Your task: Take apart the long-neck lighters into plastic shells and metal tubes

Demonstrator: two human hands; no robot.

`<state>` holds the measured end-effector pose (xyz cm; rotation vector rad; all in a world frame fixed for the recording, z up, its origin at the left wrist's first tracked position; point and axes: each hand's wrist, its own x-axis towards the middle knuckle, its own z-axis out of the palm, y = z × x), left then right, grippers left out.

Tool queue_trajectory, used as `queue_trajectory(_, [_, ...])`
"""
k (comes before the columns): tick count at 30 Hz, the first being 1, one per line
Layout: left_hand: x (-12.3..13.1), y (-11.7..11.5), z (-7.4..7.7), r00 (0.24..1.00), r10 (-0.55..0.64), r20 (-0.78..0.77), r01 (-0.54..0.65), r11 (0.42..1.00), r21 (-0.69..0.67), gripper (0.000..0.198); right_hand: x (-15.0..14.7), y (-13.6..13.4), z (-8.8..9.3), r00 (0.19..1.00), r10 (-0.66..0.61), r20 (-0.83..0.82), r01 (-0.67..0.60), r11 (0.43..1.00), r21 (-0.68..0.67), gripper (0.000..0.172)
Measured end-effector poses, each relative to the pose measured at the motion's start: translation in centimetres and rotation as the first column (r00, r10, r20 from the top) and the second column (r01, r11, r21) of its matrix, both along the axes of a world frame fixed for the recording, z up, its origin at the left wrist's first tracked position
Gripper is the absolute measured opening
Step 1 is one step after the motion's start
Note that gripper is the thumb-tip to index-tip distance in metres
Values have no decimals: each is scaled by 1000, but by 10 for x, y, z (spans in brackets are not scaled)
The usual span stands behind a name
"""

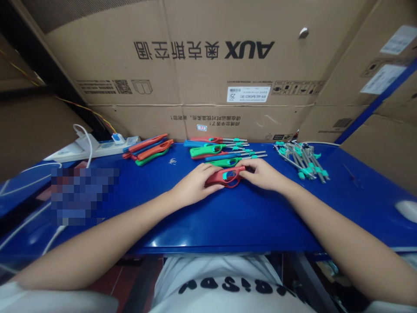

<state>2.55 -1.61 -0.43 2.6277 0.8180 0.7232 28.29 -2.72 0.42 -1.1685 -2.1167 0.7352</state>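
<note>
A red lighter handle (228, 176) lies on the blue table (228, 217) in front of me. My left hand (192, 186) is closed around its rear end, fingers curled over it. At the front end, my right hand (263, 174) grips the same handle, fingers pressed together there. Just behind it lie several long-nosed lighters (224, 152) in green, blue and red, with metal tubes pointing right.
A pile of red, blue and green handle shells (148, 150) lies at the back left. A heap of metal tubes with teal ends (302, 158) sits at the right. A white power strip (94, 148) with cables is at the far left. Cardboard boxes (202, 65) wall the back.
</note>
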Motion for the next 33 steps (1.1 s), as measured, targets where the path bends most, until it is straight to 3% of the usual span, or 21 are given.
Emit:
queue_trajectory(3, [2, -1, -1, 997, 1, 79, 3, 999, -46, 32, -3, -4, 1, 999, 13, 30, -14, 999, 29, 20])
queue_trajectory(9, [3, 3, 2, 943, 123, 309, -50, 971, -234, 34, 2, -2, 0, 978, 32, 206, -44, 997, 55, 35])
queue_trajectory(13, [0, 10, 3, 872, 235, 429, -103, 946, -308, 30, 5, -3, 0, 932, 18, 361, -64, 991, 116, 27])
queue_trajectory(17, [-7, 14, 7, 927, 267, 265, -218, 955, -200, 33, 8, -2, 0, 914, -40, 403, -21, 989, 146, 23])
queue_trajectory(21, [-8, 14, 2, 991, 128, 26, -126, 988, -85, 40, 10, -1, -1, 923, -37, 383, -43, 979, 199, 26])
queue_trajectory(27, [-3, 17, -11, 997, 47, 55, -40, 992, -118, 34, 5, -4, 3, 949, 59, 311, -132, 966, 221, 32])
queue_trajectory(33, [-6, 19, -7, 999, 36, 30, -33, 996, -84, 25, 6, -7, 10, 942, 77, 326, -139, 975, 171, 28])
